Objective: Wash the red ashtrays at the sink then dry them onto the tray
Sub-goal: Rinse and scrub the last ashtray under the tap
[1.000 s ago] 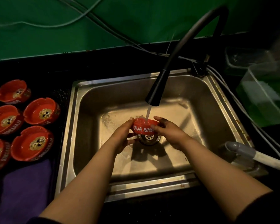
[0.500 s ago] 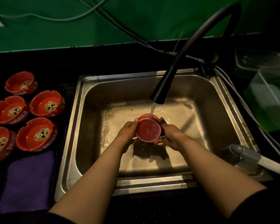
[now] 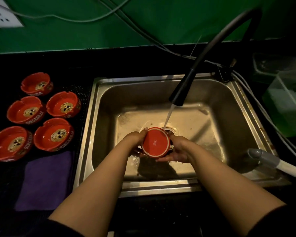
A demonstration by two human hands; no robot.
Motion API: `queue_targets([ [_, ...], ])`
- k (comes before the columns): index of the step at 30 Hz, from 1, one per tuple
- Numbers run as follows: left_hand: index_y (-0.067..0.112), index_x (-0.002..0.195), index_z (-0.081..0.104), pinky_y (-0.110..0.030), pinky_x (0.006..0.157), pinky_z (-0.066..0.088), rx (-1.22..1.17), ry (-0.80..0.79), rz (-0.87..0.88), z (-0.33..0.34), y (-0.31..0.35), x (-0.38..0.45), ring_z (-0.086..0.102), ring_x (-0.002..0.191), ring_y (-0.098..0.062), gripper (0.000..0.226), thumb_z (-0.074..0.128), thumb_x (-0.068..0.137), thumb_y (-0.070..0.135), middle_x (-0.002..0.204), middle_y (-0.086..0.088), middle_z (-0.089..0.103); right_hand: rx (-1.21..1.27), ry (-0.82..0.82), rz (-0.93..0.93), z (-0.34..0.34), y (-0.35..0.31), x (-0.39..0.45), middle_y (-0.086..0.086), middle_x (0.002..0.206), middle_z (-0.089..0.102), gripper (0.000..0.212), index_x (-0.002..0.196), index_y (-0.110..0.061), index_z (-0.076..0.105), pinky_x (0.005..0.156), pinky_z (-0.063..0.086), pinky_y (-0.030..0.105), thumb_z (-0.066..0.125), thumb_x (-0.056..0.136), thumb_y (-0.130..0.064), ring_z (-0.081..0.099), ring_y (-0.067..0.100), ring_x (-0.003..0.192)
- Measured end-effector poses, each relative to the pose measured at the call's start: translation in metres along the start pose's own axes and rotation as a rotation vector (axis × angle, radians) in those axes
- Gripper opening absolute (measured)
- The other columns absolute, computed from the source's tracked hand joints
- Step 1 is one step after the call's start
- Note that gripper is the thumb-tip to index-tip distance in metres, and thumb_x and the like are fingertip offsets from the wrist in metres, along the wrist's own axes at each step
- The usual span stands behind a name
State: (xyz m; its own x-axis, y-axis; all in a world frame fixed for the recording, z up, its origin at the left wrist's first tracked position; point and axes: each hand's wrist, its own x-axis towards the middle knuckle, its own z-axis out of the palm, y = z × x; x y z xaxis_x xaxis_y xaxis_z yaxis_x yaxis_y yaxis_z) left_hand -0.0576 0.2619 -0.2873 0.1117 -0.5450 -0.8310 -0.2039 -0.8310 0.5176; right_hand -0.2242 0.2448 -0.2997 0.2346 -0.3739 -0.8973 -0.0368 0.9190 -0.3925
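Observation:
Both hands hold one red ashtray [image 3: 155,142] over the steel sink [image 3: 229,120], its flat underside turned up toward me. My left hand [image 3: 135,138] grips its left side and my right hand [image 3: 179,152] cups it from the right and below. Water runs from the black tap [image 3: 181,93] and lands just behind the ashtray, near the drain. Several more red ashtrays [image 3: 54,134] sit upright on a dark tray [image 3: 80,96] left of the sink.
A purple cloth [image 3: 44,182] lies on the counter in front of the ashtrays. A grey-and-white hose end [image 3: 270,162] rests on the sink's right rim. Clear containers [image 3: 287,103] stand at the far right. Cables run along the green wall.
The ashtray has been turned from side-on to bottom-up and lowered toward me, out of the stream. My view has shifted so the tray sits further in.

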Motion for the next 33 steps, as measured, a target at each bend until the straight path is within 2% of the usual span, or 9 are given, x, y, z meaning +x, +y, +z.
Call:
queue_targets([
  [3,0.012,0.109,0.055,-0.038,0.089,0.049,-0.029,0.003,0.048,-0.015,-0.009,-0.008,0.061,0.097,-0.030,0.049,0.034,0.098,0.054,0.101,-0.009,0.060,0.043,-0.018,-0.076,0.013,0.007,-0.004,0.018,0.110,0.056,0.048,0.118,-0.011,0.047,0.088,0.053,0.053,0.041,0.095,-0.053,0.059,0.037,0.102],
  [7,0.014,0.091,0.055,-0.029,0.075,0.047,-0.135,0.008,0.123,-0.038,-0.016,-0.029,0.058,0.092,-0.025,0.045,0.036,0.098,0.055,0.094,-0.013,0.060,-0.013,0.032,-0.254,0.037,0.020,-0.017,0.017,0.112,0.061,0.057,0.128,-0.008,0.048,0.088,0.055,0.048,0.050,0.091,-0.052,0.063,0.033,0.102],
  [13,0.012,0.118,0.054,-0.031,0.084,0.049,-0.212,0.045,0.252,-0.081,-0.036,-0.064,0.056,0.104,-0.021,0.043,0.046,0.097,0.047,0.113,-0.010,0.060,-0.024,-0.002,-0.587,0.079,0.044,-0.049,0.015,0.131,0.049,0.055,0.136,-0.018,0.050,0.095,0.051,0.038,0.067,0.085,-0.027,0.058,0.026,0.107],
  [16,0.010,0.108,0.059,-0.024,0.081,0.049,-0.416,0.055,0.317,-0.101,-0.052,-0.085,0.059,0.090,-0.016,0.026,0.048,0.098,0.031,0.099,-0.010,0.062,-0.101,-0.020,-0.726,0.104,0.058,-0.060,0.012,0.130,0.049,0.075,0.136,-0.026,0.050,0.101,0.048,0.037,0.079,0.066,-0.026,0.054,0.025,0.115],
  [18,0.010,0.098,0.063,-0.023,0.080,0.050,-0.548,0.037,0.358,-0.114,-0.064,-0.100,0.060,0.084,-0.014,0.017,0.048,0.098,0.020,0.091,-0.009,0.063,-0.183,-0.033,-0.811,0.121,0.066,-0.065,0.006,0.127,0.053,0.079,0.136,-0.028,0.049,0.098,0.048,0.033,0.081,0.064,-0.019,0.054,0.020,0.115],
  [22,0.014,0.093,0.065,-0.023,0.067,0.053,-0.563,0.081,0.439,-0.142,-0.093,-0.125,0.063,0.083,-0.015,0.017,0.049,0.097,0.018,0.091,-0.007,0.067,-0.300,-0.083,-0.911,0.157,0.079,-0.076,-0.012,0.120,0.054,0.085,0.138,-0.031,0.046,0.097,0.046,0.030,0.083,0.065,-0.010,0.051,0.009,0.118],
  [25,0.015,0.101,0.069,-0.030,0.079,0.056,-0.550,0.222,0.470,-0.168,-0.123,-0.131,0.066,0.091,-0.017,0.018,0.055,0.093,0.023,0.101,-0.008,0.070,-0.413,-0.099,-0.978,0.187,0.093,-0.078,-0.009,0.130,0.055,0.091,0.139,-0.031,0.045,0.092,0.048,0.021,0.086,0.061,-0.010,0.049,0.007,0.123],
  [28,0.023,0.086,0.076,-0.041,0.094,0.052,-0.484,0.396,0.534,-0.198,-0.161,-0.136,0.068,0.097,-0.019,0.020,0.060,0.088,0.035,0.096,-0.003,0.075,-0.540,-0.106,-1.047,0.223,0.104,-0.075,-0.008,0.134,0.054,0.094,0.137,-0.032,0.046,0.097,0.047,0.022,0.091,0.055,-0.019,0.049,0.006,0.125],
  [33,0.026,0.102,0.075,-0.040,0.095,0.052,-0.446,0.690,0.564,-0.241,-0.214,-0.150,0.067,0.097,-0.009,0.029,0.061,0.086,0.044,0.098,0.008,0.074,-0.800,-0.154,-1.159,0.291,0.116,-0.066,-0.009,0.139,0.049,0.101,0.137,-0.032,0.043,0.107,0.039,0.026,0.093,0.049,-0.038,0.044,0.006,0.130],
])
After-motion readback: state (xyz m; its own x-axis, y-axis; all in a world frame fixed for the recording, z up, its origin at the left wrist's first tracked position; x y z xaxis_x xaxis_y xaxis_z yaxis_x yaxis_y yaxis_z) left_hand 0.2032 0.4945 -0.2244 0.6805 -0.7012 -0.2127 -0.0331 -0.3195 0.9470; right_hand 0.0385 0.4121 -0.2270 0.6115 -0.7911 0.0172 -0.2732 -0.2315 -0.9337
